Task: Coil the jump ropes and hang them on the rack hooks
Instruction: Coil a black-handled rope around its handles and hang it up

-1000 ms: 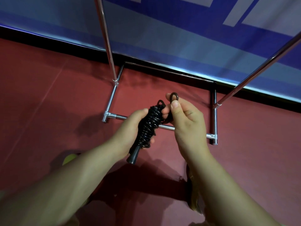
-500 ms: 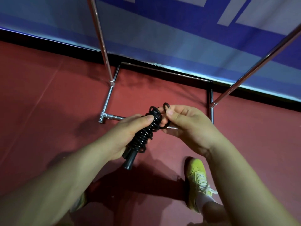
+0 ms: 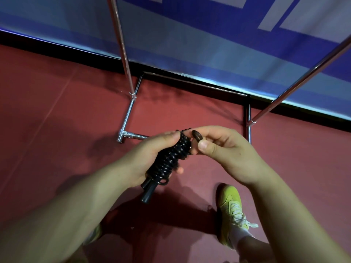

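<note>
From the head camera, the jump rope is a tight black bundle: glossy cord wound in many close turns around its two handles, whose smooth dark ends stick out together at the lower left, one reaching further than the other. The bundle lies tilted, its upper end toward the right hand and its handle ends pointing down toward the person. It is held in the air in front of the person, above the red floor and just short of the chrome base tubes of the rack, touching neither. The left hand grips the bundle around its middle, fingers curled behind it with fingertips showing at the right edge and the thumb laid along the top end. The right hand meets the bundle at its upper end; thumb and forefinger pinch a small dark loop of the cord that stands up from the coil, the other fingers curled in beneath. Two slanting chrome uprights of the rack rise past a blue and white wall banner. Below the right forearm a yellow-green laced shoe stands on the floor.
</note>
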`<state>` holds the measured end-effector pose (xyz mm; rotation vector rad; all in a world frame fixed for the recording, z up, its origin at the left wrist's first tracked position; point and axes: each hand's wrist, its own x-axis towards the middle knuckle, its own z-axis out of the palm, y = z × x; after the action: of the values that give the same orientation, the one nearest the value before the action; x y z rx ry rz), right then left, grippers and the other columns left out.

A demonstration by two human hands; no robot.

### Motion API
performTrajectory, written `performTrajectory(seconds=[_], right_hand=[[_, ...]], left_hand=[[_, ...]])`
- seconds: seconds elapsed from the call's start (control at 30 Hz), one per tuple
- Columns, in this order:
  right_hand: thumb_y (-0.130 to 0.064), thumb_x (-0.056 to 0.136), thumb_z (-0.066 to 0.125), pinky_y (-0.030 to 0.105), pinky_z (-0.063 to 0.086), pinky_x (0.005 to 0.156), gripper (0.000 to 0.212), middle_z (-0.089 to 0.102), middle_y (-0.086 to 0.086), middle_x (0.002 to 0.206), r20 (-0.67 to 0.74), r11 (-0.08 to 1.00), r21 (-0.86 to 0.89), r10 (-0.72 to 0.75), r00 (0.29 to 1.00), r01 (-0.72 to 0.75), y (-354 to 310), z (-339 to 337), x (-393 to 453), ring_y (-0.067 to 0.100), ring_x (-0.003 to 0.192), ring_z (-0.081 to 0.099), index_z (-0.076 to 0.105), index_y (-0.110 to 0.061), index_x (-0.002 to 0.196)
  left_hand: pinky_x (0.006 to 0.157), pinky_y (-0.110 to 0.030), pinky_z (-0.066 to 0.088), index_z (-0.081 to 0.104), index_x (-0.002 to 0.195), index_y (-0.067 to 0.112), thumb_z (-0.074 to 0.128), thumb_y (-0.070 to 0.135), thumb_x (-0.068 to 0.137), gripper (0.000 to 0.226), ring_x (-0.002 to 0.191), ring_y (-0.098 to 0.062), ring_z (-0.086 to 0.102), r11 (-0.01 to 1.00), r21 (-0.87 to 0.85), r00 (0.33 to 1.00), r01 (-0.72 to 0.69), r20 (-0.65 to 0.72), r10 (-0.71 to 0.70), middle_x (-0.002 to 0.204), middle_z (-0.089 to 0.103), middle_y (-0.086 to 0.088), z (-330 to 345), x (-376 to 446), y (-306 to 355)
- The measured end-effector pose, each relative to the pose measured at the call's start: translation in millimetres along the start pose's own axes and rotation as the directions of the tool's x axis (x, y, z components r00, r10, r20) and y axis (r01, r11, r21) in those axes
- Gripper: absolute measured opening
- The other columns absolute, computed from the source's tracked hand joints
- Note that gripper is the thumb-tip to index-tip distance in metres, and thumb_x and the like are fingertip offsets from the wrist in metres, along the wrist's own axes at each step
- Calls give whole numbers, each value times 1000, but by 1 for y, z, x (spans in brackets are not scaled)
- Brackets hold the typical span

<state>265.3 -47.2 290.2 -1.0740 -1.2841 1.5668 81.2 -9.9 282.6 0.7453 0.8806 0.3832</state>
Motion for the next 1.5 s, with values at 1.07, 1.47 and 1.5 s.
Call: performTrajectory(seconds=[1.07, 1.47, 1.5], right_hand=[[-15, 97, 51, 31, 58, 61, 34, 59, -6, 57, -318, 934, -125, 283, 905, -336, -3, 19, 3, 8, 50, 44, 67, -14, 67], [-24, 70, 63, 13, 43, 46, 10, 63, 1, 64, -2, 825, 268, 518, 856, -498, -3, 1, 0, 1, 43, 46, 67, -15, 73], [-23, 71, 62, 12, 42, 45, 10, 63, 0, 64, 15, 823, 277, 513, 858, -496, -2, 1, 0, 0, 43, 46, 66, -16, 76]], left_hand=[[40, -23, 42, 63, 104, 10, 48, 14, 95, 18, 48, -25, 59, 974, 41, 943, -223, -245, 226, 69, 66, -15, 11, 1, 1], [52, -28, 50, 71, 92, 40, 53, 24, 77, 29, 63, -20, 66, 939, 246, 970, -241, 21, 244, 83, 68, 0, 1, -5, 2], [52, -28, 50, 72, 91, 40, 52, 23, 77, 29, 62, -19, 66, 940, 246, 971, -239, 31, 238, 82, 68, 1, 1, -5, 3]])
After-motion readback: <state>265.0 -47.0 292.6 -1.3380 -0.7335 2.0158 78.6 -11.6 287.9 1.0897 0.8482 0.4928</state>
